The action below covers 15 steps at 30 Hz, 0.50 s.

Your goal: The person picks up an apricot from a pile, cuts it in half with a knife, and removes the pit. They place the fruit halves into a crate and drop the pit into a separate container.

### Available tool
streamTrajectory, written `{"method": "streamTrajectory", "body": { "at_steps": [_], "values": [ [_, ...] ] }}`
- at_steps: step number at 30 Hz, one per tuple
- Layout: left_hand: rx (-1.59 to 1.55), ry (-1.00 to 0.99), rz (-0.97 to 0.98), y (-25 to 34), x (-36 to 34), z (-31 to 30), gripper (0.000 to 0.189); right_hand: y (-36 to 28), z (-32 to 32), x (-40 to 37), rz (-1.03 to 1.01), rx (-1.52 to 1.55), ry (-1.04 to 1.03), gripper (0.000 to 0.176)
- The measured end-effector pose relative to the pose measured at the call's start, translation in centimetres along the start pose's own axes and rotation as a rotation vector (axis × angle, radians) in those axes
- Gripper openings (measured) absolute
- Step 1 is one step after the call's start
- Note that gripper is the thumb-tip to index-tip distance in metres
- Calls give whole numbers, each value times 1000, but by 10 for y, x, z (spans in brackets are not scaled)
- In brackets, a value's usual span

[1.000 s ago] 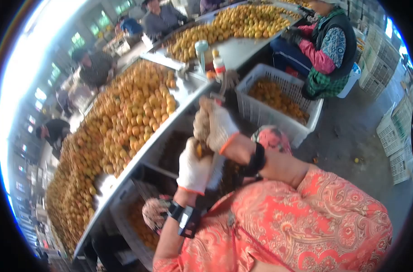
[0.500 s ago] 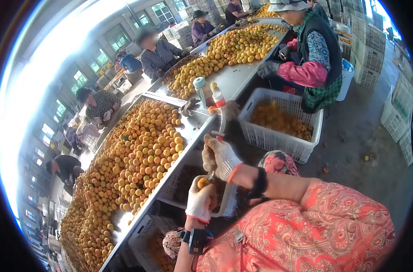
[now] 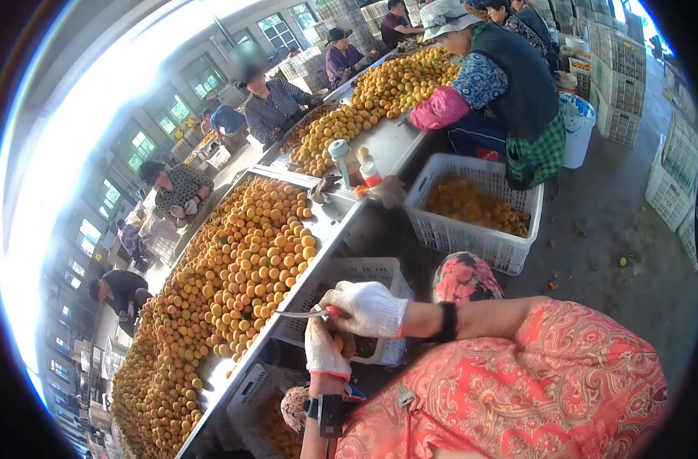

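Note:
My right hand (image 3: 368,308), in a white glove, is closed round the red handle of a knife (image 3: 297,314). The thin curved blade points left, toward the table edge. Just below it, my left hand (image 3: 326,350), also gloved, is closed with its fingers curled; an orange fruit shows partly at its palm side. The hands are close together above a white crate (image 3: 391,348). Beside them, many orange fruits (image 3: 249,260) lie heaped on the metal table (image 3: 326,214).
A crate (image 3: 418,222) of fruit pieces stands on the floor ahead. A co-worker (image 3: 517,84) leans over the far table, which bears more fruit, a bottle (image 3: 341,157) and a red-labelled jar (image 3: 370,173). Another crate (image 3: 242,402) sits lower left. Several people work across the tables.
My right hand has moved down and left, and the knife blade now shows. My left hand has shifted slightly down and left. The nearest co-worker has leaned toward the far table.

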<state>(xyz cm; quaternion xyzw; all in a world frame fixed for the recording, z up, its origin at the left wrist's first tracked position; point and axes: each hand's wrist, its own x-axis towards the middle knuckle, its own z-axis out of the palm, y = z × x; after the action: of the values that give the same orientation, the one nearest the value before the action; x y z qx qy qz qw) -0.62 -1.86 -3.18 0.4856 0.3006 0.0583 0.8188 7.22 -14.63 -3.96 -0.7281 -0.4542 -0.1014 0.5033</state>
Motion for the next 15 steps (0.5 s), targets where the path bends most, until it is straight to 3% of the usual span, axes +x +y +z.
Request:
{"method": "streamTrajectory", "body": {
  "at_steps": [4, 5, 7, 12, 13, 15],
  "values": [
    [34, 53, 98, 0, 0, 13, 21, -4, 1, -4, -66, -49, 130, 21],
    [37, -22, 98, -3, 10, -1, 21, -3, -2, -4, -84, -13, 95, 23],
    [51, 63, 84, 3, -10, 21, 21, -1, -3, -3, -47, -39, 64, 22],
    [36, -28, 212, -12, 5, 17, 22, -5, -5, -8, -73, -63, 85, 26],
    [63, -7, 230, -11, -4, 22, 22, -10, -12, -8, -64, -82, 14, 28],
    [95, 5, 145, -8, -14, 18, 19, -14, -18, -5, -69, 0, -25, 30]
  ]
}}
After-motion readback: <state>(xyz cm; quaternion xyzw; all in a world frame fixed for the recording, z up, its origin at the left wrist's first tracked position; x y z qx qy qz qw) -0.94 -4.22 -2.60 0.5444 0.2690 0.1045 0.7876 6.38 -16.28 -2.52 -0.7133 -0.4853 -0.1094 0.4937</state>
